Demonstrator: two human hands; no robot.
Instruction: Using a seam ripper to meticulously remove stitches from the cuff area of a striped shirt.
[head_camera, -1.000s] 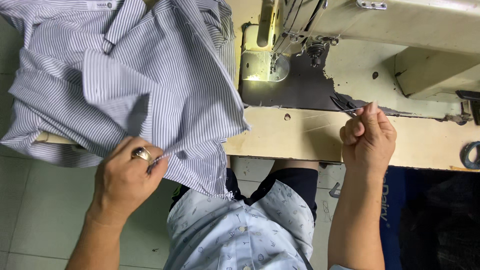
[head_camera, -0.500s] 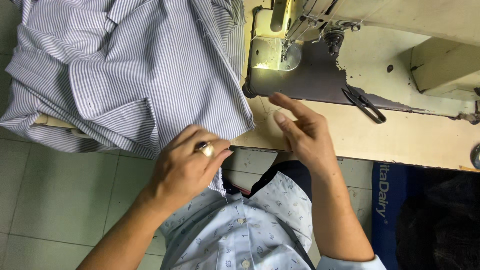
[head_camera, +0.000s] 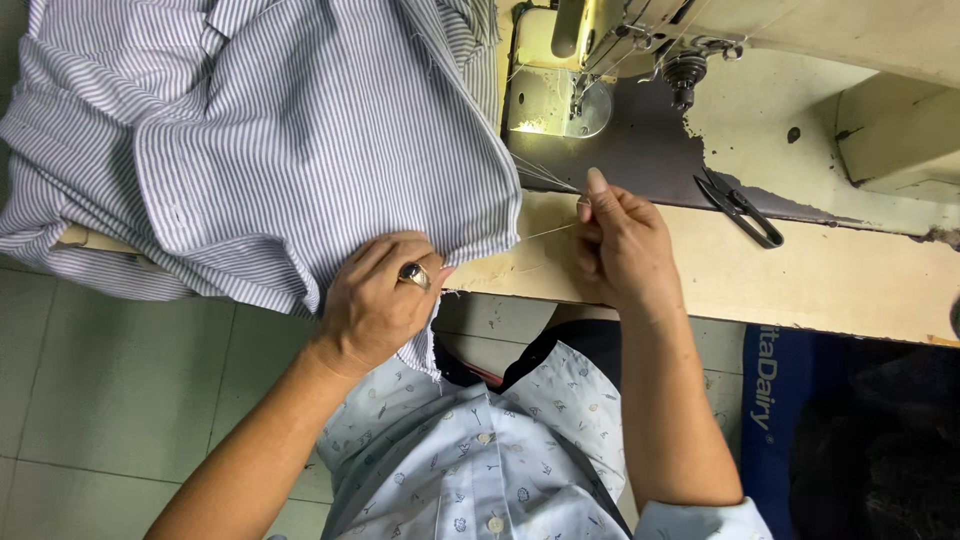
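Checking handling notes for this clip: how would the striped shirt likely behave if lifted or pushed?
The shirt is probably floppy: it lies in folds and droops over the table edge. It would likely bunch rather than slide when pushed, as it gathers under the left hand. It seems light, thin cloth.

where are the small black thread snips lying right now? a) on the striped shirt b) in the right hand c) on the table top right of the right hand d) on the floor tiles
c: the small black thread snips lie on the pale wooden table top, apart from the right hand, which pinches a thin thread.
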